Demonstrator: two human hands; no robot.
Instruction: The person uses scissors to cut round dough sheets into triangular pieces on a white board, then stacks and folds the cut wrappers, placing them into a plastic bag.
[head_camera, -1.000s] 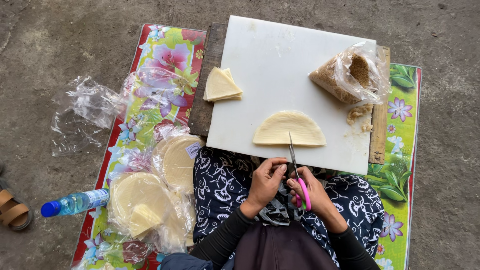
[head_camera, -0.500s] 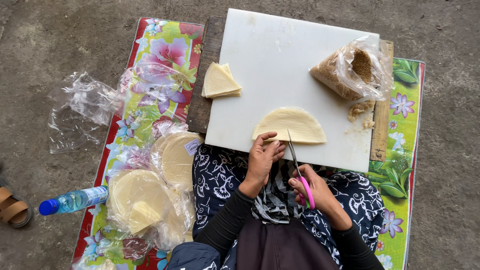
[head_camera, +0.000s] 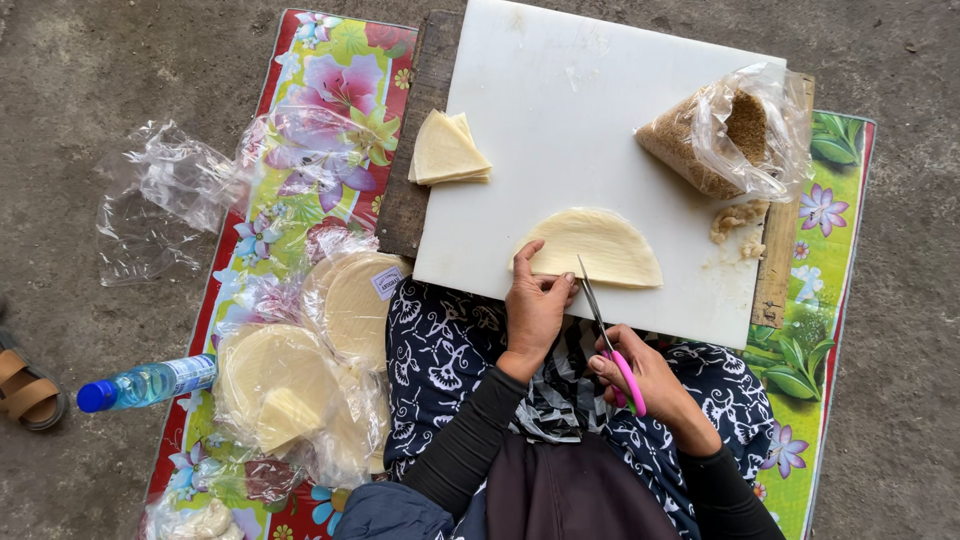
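Observation:
A pale half-round wrapper sheet (head_camera: 600, 245) lies near the front edge of the white cutting board (head_camera: 560, 120). My left hand (head_camera: 535, 305) rests its fingers on the sheet's lower left edge. My right hand (head_camera: 640, 378) grips pink-handled scissors (head_camera: 603, 325), whose blades point up at the sheet's straight edge. A small stack of wedge-shaped cut wrappers (head_camera: 445, 150) sits at the board's left edge.
A clear bag of brown crumbly filling (head_camera: 720, 135) lies on the board's right, with crumbs (head_camera: 738, 222) below it. Bagged round wrappers (head_camera: 290, 385) and a blue-capped water bottle (head_camera: 145, 383) lie at left on a flowered mat (head_camera: 330, 70). Empty plastic (head_camera: 150, 200) and a sandal (head_camera: 28, 390) are on the concrete.
My left hand moved up from my lap onto the wrapper sheet's edge. The scissors in my right hand rose until the blade tips reached the sheet.

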